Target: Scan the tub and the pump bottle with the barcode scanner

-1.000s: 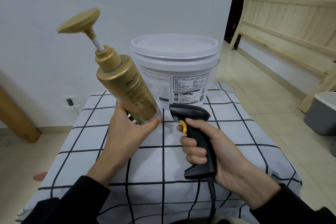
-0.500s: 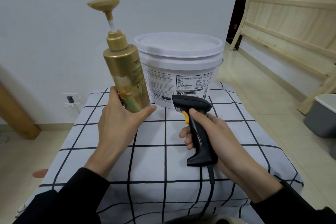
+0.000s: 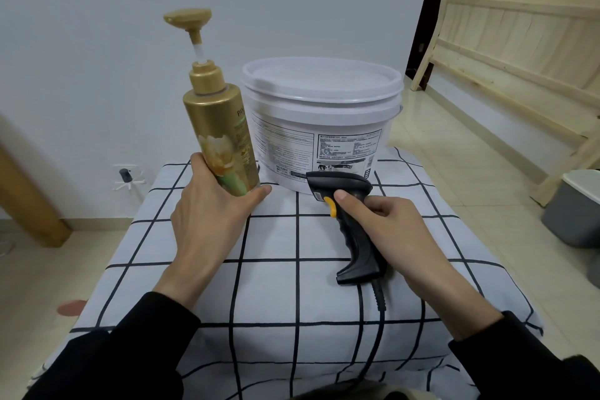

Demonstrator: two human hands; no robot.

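Observation:
A gold pump bottle (image 3: 218, 127) stands nearly upright at the left of the white tub (image 3: 319, 114), its base at the checked cloth. My left hand (image 3: 211, 208) wraps around the bottle's lower part. The lidded tub sits at the far end of the cloth, printed label facing me. My right hand (image 3: 386, 224) grips the handle of a black barcode scanner (image 3: 347, 204) with a yellow trigger. The scanner's head is just in front of the tub's label, low above the cloth. Its cable runs down toward me.
A white cloth with black grid lines (image 3: 292, 286) covers the surface under everything. A wooden bed frame (image 3: 519, 52) leans on the right wall, a grey bin (image 3: 574, 208) stands on the floor at right, and a wall socket (image 3: 125, 175) sits low at left.
The bottle went from tilted and raised to upright and lower, down by the tub's left side. The scanner hand sank slightly toward the cloth.

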